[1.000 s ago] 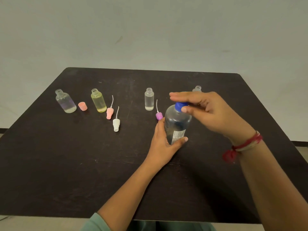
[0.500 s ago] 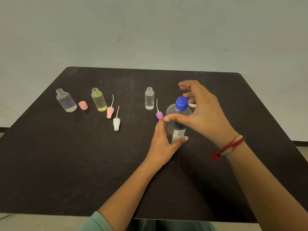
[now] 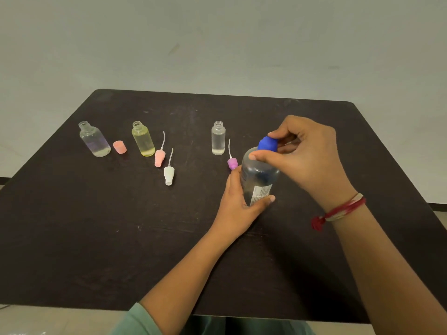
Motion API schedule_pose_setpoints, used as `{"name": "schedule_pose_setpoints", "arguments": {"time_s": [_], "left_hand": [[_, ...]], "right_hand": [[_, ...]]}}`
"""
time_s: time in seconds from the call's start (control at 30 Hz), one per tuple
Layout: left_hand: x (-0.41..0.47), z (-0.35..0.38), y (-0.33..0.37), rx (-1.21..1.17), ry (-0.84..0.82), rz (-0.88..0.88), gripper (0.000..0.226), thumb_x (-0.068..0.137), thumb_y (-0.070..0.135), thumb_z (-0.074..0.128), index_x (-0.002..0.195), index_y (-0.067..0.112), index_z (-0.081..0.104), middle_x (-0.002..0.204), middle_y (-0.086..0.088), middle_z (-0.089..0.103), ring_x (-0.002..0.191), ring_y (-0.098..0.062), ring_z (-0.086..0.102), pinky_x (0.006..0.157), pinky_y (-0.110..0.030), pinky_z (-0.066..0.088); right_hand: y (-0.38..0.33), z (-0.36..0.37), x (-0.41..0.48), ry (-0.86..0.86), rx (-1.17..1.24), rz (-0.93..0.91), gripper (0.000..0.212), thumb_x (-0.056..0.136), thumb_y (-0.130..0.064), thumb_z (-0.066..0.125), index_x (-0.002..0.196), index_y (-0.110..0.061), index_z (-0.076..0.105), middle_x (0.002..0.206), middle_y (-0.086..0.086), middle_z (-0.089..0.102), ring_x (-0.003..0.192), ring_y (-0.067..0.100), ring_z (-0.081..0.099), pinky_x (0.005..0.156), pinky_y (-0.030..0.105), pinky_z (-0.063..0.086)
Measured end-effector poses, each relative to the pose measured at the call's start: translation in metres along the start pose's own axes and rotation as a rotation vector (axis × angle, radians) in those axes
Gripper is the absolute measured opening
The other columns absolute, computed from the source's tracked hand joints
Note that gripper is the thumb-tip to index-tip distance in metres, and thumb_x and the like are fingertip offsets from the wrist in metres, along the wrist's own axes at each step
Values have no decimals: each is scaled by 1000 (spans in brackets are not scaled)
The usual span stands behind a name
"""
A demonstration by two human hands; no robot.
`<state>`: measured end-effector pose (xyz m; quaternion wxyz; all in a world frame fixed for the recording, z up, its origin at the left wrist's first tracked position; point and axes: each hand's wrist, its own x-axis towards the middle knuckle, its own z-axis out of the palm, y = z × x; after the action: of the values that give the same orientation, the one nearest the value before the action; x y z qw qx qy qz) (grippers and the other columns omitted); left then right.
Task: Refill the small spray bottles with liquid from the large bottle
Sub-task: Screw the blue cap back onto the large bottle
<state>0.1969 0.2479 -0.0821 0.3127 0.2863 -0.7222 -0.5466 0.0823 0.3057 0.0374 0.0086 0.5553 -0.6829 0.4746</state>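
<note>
Left grip (image 3: 238, 204) is curled round the lower body of the large bottle (image 3: 258, 175), thumb across the white label on the near side and fingers behind, holding it upright on the bench (image 3: 96, 238) a little right of centre. Right grip (image 3: 312, 155) comes in from above and is clamped on the blue cap (image 3: 267, 143), forefinger bent over its top and thumb pressed at the bottle's shoulder just below it (the cap is blurred, so I cannot tell whether it sits tight on the neck or loose). A red thread bracelet (image 3: 338, 210) circles the right wrist, and a green sleeve (image 3: 137, 320) shows at the bottom edge.

The small bottles stand upright and uncapped in a row across the far half of the bench. At the far left is a rounded clear bottle (image 3: 94, 141) with a little liquid at its bottom, and a pink cap (image 3: 119, 147) lies just beside it. Next comes a yellow bottle (image 3: 143, 139), nearly full. A pink spray head (image 3: 159, 158) and a white spray head (image 3: 168, 175) lie near it with their thin tubes pointing away. Further right stands a clear cylindrical bottle (image 3: 218, 139), and a purple spray head (image 3: 232, 163) lies between it and the large bottle, close to the left fingers.
</note>
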Motion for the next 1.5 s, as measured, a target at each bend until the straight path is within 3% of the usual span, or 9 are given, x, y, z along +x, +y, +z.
{"name": "schedule_pose_setpoints", "arguments": {"time_s": [0.13,0.2,0.33,0.57,0.73,0.93,1.27,1.4,1.5], "left_hand": [[-1,1,1,-2,24,30,71,78,23,80,132,36,35,134,6,47,122,7,45,98,-9,37],[-1,0,2,-10,20,28,71,78,23,79,130,40,34,133,6,47,121,5,46,98,-11,39],[0,0,-1,-11,3,13,74,78,27,79,136,33,32,136,5,44,125,-2,45,103,-22,41],[0,0,-1,-11,-1,28,74,77,31,79,136,33,35,134,6,48,124,-2,47,103,-26,42],[-1,0,-1,4,9,46,70,78,25,79,128,48,34,133,10,46,123,6,44,104,-20,41],[0,-1,-5,-29,-5,22,73,78,29,79,134,36,33,136,5,46,125,-2,46,103,-24,42],[0,1,-3,-5,-11,26,73,77,30,79,133,38,32,135,6,46,125,-1,46,103,-23,41],[0,1,-3,-1,9,41,69,77,25,79,133,26,39,132,4,49,121,3,46,97,-10,39],[0,0,-4,-12,2,30,72,77,27,79,134,30,36,133,3,48,122,-2,47,101,-18,41]], "right_hand": [[7,-10,-4,-323,99,43,67,74,-39,80,133,-29,50,133,-18,49,126,-2,47,102,14,41],[13,-10,-8,-428,177,12,55,87,-24,66,138,-31,44,142,-15,43,135,0,38,108,18,36],[14,-5,-5,-261,189,-28,44,85,-4,67,125,-21,58,116,-9,65,111,7,62,95,21,50],[5,19,-8,87,105,90,41,61,-34,88,84,-14,61,81,-11,60,75,8,58,67,17,50],[10,12,-26,-33,198,44,103,64,-39,85,147,-29,25,143,-9,34,117,2,52,98,21,47],[14,6,-17,-59,121,-227,32,91,1,57,120,-10,60,122,1,63,117,8,59,99,25,48],[17,11,-9,80,-10,-192,34,75,-33,80,98,-13,65,94,-7,54,80,4,53,70,14,48],[19,3,-16,-125,105,-187,65,76,-35,77,132,-22,48,127,-10,46,116,10,52,95,19,46],[19,-2,-14,-229,214,-161,43,91,-19,59,133,-21,49,138,-5,51,130,11,48,106,30,42]]}}
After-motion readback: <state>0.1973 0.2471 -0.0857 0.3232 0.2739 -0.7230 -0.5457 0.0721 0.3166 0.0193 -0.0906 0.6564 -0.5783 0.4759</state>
